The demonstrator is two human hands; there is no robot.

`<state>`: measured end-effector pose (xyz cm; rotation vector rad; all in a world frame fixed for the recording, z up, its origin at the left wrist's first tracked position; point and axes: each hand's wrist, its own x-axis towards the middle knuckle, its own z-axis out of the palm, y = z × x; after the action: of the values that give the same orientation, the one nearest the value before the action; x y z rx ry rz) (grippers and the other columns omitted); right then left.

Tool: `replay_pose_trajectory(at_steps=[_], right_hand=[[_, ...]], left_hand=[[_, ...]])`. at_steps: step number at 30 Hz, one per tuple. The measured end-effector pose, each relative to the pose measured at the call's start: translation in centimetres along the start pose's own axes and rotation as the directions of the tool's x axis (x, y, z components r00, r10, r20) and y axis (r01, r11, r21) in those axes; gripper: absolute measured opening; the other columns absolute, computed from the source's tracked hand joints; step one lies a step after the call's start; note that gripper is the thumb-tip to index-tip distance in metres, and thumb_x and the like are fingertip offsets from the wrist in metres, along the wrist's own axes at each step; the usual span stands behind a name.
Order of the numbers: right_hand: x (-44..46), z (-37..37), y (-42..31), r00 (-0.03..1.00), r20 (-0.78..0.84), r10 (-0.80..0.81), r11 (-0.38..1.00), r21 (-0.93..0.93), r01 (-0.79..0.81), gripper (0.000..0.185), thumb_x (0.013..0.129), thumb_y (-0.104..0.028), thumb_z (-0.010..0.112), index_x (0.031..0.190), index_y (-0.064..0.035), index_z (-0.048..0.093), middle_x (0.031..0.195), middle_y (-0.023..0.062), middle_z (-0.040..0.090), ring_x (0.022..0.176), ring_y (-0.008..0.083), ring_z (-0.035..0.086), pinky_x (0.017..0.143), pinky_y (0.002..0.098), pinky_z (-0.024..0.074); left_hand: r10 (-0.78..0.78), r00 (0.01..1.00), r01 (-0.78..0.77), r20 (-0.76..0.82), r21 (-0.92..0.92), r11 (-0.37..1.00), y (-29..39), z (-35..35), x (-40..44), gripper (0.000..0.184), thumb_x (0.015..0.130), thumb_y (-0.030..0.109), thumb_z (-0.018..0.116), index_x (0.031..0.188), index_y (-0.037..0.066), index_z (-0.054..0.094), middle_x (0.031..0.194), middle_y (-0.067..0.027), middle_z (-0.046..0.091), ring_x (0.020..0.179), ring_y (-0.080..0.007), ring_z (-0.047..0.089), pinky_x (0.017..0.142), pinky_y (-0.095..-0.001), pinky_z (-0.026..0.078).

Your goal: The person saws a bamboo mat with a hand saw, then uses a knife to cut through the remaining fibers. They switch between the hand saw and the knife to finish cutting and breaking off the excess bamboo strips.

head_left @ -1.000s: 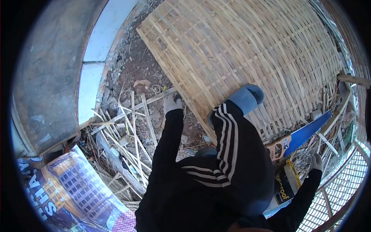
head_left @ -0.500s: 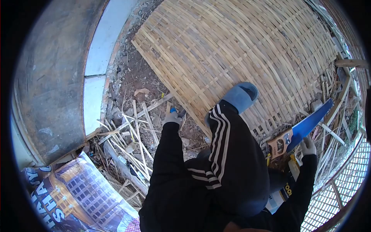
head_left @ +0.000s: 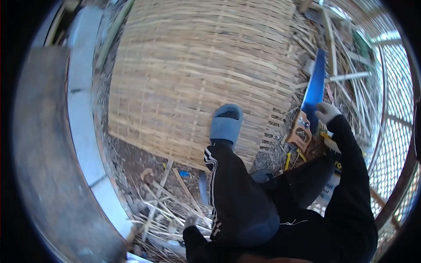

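Note:
My gloved right hand [head_left: 326, 112] is beside the blue blade of a handsaw [head_left: 315, 90], its fingers slightly apart at the blade's edge near the wooden handle. Whether they touch the blade is unclear. Low in the view, my gloved left hand [head_left: 190, 221] is over thin bamboo strips [head_left: 169, 208], partly blurred, its fingers not clear. A dark curved blade [head_left: 203, 187] stands out by my trouser leg, apart from the left hand. Close to it lies a small blue item [head_left: 184, 174]. My foot in a blue slipper [head_left: 226, 125] rests on a woven bamboo mat [head_left: 175, 87].
A yellow-and-black labelled container [head_left: 326, 190] is beside my right knee. Yellow-handled items [head_left: 287, 161] lie below the saw handle. A brown board [head_left: 44, 153] and pale tiles [head_left: 83, 127] run along the left. Lattice fencing [head_left: 397, 87] stands at the right.
The view has turned and shifted right. My right hand has moved up to the saw blade. My left hand has drawn back from the blue item and dark blade it was at.

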<state>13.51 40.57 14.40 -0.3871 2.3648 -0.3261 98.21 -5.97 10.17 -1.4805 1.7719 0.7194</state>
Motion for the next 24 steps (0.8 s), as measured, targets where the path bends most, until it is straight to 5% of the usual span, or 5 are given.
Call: replay_pose_trajectory(at_steps=[3,4,8,15,24], right_hand=[[1.0,3.1,-1.8,0.985,-0.119,-0.124,0.977,0.16,0.142,0.041,0.095,-0.026,0.074,0.129,-0.0025,0.073,0.108,0.0186,0.08,0.098,0.0306,0.079,0.091,0.0401,0.0616],[1.7,4.4,-2.4,0.992,-0.082,-0.099,0.971,0.207,0.115,0.041,0.095,-0.027,0.074,0.129,-0.0038,0.074,0.107,0.0192,0.08,0.099,0.0324,0.079,0.091,0.0411,0.0619],[2.4,7.1,-5.5,0.968,-0.068,-0.242,0.962,0.113,0.248,0.04,0.095,-0.029,0.076,0.126,-0.0044,0.074,0.104,0.0198,0.079,0.098,0.0375,0.078,0.09,0.045,0.0617],[-0.3,7.7,-5.5,0.985,-0.045,-0.168,0.96,0.221,0.174,0.041,0.096,-0.033,0.074,0.127,-0.006,0.074,0.107,0.0208,0.079,0.104,0.0404,0.076,0.092,0.0487,0.0596],[-2.4,9.9,-3.9,1.0,0.023,-0.007,0.98,0.2,0.003,0.037,0.098,-0.033,0.074,0.125,-0.0075,0.076,0.108,0.0199,0.08,0.106,0.0392,0.077,0.095,0.0476,0.06]], left_hand=[[-0.251,0.967,0.245,0.037,0.131,0.961,-1.0,-5.8,1.3,0.052,0.083,0.041,0.092,0.116,0.005,0.074,0.118,-0.0174,0.078,0.108,-0.0302,0.074,0.096,-0.0475,0.058],[-0.248,0.964,0.23,-0.1,-0.164,0.959,-1.4,-6.0,-0.6,0.051,0.081,0.036,0.095,0.116,0.006,0.075,0.118,-0.0151,0.079,0.109,-0.0279,0.075,0.097,-0.045,0.059],[0.042,0.936,-0.123,-0.35,-0.212,0.97,5.9,2.0,5.2,0.052,0.084,0.025,0.094,0.126,0.002,0.071,0.13,-0.0163,0.077,0.12,-0.0291,0.073,0.106,-0.0445,0.057],[0.097,0.927,-0.115,-0.361,-0.028,0.993,13.7,2.2,3.3,0.048,0.086,0.025,0.091,0.123,0.003,0.071,0.125,-0.0165,0.075,0.116,-0.0309,0.072,0.104,-0.046,0.056],[0.146,0.916,-0.107,-0.375,0.123,0.987,14.9,-0.8,3.2,0.042,0.087,0.026,0.088,0.119,0.004,0.071,0.118,-0.0168,0.074,0.111,-0.0333,0.071,0.102,-0.0479,0.055]])
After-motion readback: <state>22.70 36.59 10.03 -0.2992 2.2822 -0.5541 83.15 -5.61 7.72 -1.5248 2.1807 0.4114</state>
